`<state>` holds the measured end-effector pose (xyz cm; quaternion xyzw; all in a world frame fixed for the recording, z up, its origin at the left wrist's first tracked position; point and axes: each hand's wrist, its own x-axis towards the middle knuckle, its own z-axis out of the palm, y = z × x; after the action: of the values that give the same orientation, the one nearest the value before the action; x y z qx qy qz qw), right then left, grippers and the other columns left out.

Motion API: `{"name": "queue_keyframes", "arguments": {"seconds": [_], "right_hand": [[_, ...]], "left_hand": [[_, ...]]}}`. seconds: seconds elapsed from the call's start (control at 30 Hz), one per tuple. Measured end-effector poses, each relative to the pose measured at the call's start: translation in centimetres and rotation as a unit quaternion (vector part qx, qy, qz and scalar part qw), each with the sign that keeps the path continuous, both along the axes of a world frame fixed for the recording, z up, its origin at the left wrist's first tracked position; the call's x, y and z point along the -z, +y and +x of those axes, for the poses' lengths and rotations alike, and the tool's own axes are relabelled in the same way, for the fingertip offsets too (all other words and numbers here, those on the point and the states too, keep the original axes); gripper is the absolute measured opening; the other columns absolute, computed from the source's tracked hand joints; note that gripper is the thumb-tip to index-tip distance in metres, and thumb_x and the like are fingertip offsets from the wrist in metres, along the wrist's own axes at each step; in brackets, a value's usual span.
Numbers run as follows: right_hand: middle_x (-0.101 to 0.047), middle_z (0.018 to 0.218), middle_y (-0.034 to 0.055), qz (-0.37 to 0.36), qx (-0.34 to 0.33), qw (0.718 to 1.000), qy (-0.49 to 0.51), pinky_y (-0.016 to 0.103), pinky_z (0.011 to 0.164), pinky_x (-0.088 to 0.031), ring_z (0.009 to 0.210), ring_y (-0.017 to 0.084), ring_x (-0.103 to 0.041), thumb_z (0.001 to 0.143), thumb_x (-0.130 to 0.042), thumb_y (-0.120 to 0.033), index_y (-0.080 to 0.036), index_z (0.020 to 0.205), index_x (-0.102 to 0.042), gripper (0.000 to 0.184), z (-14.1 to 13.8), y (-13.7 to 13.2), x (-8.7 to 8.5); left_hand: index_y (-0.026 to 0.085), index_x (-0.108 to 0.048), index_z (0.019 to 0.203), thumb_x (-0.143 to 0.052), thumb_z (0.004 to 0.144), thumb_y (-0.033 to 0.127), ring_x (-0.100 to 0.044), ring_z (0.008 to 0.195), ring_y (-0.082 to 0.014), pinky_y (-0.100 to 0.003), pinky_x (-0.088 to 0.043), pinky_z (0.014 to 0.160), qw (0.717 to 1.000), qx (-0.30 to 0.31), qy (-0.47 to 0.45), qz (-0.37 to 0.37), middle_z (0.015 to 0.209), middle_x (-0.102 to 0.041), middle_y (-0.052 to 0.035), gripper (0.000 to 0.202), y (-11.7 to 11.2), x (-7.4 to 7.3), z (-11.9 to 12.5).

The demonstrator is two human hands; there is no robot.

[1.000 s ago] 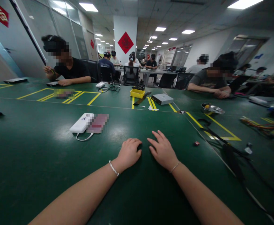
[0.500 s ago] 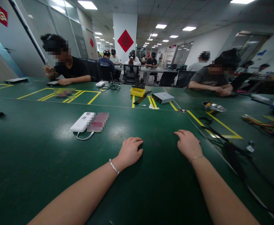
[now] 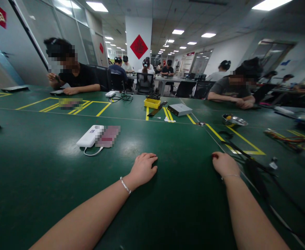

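My left hand lies palm down on the green tabletop, its fingers stretched forward and holding nothing. On that wrist is a pale bracelet. To the right, near the black cables, my right hand has its fingers curled in. A small dark red spot shows at its fingertips; whether it is a nail or a held object I cannot make out. A white power bank marked 15 sits beyond and left of my left hand. Its short white cable runs to a blurred phone-like slab beside it.
Farther off are a yellow tray, a grey box and a metal bowl. Black cables lie right of my right hand, coloured wires beyond. Two people sit across the table, one left, one right.
My right hand has moved to the right across the table, and its outstretched fingers have curled in. My left hand stays in place. The view has shifted slightly.
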<state>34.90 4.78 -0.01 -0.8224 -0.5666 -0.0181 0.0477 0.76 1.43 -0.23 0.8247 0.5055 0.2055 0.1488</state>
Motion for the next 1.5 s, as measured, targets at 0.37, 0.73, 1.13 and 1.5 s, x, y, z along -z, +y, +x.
{"name": "queue_keyframes", "arguments": {"seconds": [0.37, 0.73, 1.13, 1.5], "right_hand": [[-0.059, 0.096, 0.0169, 0.047, 0.033, 0.998, 0.024, 0.037, 0.071, -0.042, 0.087, 0.026, -0.055, 0.078, -0.031, -0.03, -0.013, 0.104, -0.058, 0.041, -0.6, -0.3, -0.1], [-0.059, 0.096, 0.0097, 0.136, -0.128, 0.982, 0.017, 0.034, 0.077, -0.041, 0.089, 0.021, -0.053, 0.082, -0.031, -0.028, -0.016, 0.101, -0.055, 0.033, -5.4, -0.5, -1.3], [-0.061, 0.089, 0.0067, 0.156, -0.495, 0.852, 0.065, 0.032, 0.076, -0.042, 0.083, 0.018, -0.054, 0.08, -0.042, -0.026, -0.018, 0.096, -0.053, 0.021, -18.4, -4.7, -1.1], [-0.05, 0.103, 0.022, 0.035, 0.03, 0.999, -0.012, 0.043, 0.071, -0.043, 0.092, 0.033, -0.052, 0.078, -0.035, -0.044, -0.009, 0.111, -0.047, 0.05, -4.9, -1.0, -1.7]], "left_hand": [[0.024, -0.055, 0.109, -0.046, 0.075, 0.028, -0.041, 0.109, -0.0226, -0.04, -0.029, 0.094, 1.0, -0.006, -0.013, -0.016, 0.118, -0.052, -0.0039, 0.035, 0.0, -0.1, 0.1], [0.024, -0.057, 0.102, -0.046, 0.077, 0.03, -0.044, 0.108, -0.0218, -0.04, -0.032, 0.092, 0.999, -0.013, -0.045, -0.019, 0.113, -0.054, -0.0035, 0.028, -0.1, -0.4, 0.2], [0.021, -0.054, 0.094, -0.047, 0.078, 0.024, -0.058, 0.076, -0.0122, -0.024, -0.044, 0.071, 0.963, 0.034, -0.239, -0.118, 0.082, -0.063, 0.0012, 0.017, 0.1, -0.2, 0.3], [0.017, -0.055, 0.09, -0.041, 0.079, 0.025, -0.054, 0.066, -0.0099, -0.021, -0.043, 0.058, 0.918, -0.041, -0.354, -0.173, 0.08, -0.059, -0.0016, 0.02, 1.4, 0.4, 0.1]]}}
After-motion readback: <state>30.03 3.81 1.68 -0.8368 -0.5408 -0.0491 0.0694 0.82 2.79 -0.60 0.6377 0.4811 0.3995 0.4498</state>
